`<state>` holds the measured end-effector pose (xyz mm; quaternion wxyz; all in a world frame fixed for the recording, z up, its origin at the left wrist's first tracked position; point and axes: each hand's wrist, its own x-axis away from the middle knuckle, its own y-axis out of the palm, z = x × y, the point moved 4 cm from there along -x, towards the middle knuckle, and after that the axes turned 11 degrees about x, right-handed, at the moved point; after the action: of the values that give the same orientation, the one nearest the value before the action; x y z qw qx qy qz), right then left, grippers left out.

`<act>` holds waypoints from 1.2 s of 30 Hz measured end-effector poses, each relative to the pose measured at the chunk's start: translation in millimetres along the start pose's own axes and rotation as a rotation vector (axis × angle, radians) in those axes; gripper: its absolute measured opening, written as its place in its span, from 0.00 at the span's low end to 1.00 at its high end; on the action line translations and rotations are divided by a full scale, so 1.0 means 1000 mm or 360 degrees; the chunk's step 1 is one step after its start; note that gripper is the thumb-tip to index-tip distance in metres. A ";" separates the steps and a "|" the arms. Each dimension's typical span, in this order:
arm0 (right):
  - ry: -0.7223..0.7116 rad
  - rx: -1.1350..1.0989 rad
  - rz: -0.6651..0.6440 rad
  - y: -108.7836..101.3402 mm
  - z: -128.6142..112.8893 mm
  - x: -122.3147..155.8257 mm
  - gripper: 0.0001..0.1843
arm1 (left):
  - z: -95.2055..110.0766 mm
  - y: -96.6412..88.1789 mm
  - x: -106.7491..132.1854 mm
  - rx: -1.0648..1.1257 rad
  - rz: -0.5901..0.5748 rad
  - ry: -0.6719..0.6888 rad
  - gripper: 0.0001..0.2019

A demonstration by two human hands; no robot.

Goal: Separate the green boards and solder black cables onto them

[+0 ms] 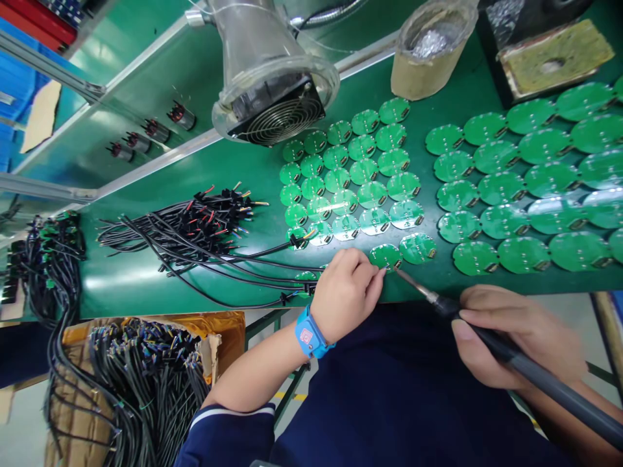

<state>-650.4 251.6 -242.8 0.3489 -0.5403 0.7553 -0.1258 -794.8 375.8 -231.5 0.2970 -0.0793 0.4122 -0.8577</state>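
My right hand (520, 331) grips a soldering iron (491, 340) like a pen, its metal tip pointing at the edge of a round green circuit board (385, 257). My left hand (344, 285), with a blue band on the wrist, is closed in a pinch beside that same board. A black cable (272, 263) runs in under its fingers; the cable's end is hidden by the hand. Just right of the worked board lies another board (417, 248). Several more cables lie left of my hand, their ends over boards in the front row.
Rows of circuit boards (503, 188) cover the right side of the green bench. A fume extractor fan (280, 113), a cup (423, 71) and a yellow sponge (555, 61) stand behind. Left are a cable pile (195, 224) and a cardboard box (80, 389) of cables.
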 end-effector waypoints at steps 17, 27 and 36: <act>-0.0017 0.0372 0.0015 0.005 -0.019 -0.012 0.06 | 0.002 0.004 -0.007 -0.0107 0.0062 -0.0178 0.09; 0.0099 0.0210 0.0265 0.002 -0.011 -0.012 0.15 | -0.001 -0.005 -0.013 0.0152 -0.0099 -0.0321 0.05; 0.0083 0.0339 0.0003 0.008 -0.011 -0.021 0.05 | -0.006 -0.005 -0.014 0.0253 -0.0116 -0.0416 0.05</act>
<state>-659.2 271.5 -231.1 0.3846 -0.4961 0.7470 -0.2190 -787.8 389.7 -230.2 0.3222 -0.1815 0.2977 -0.8801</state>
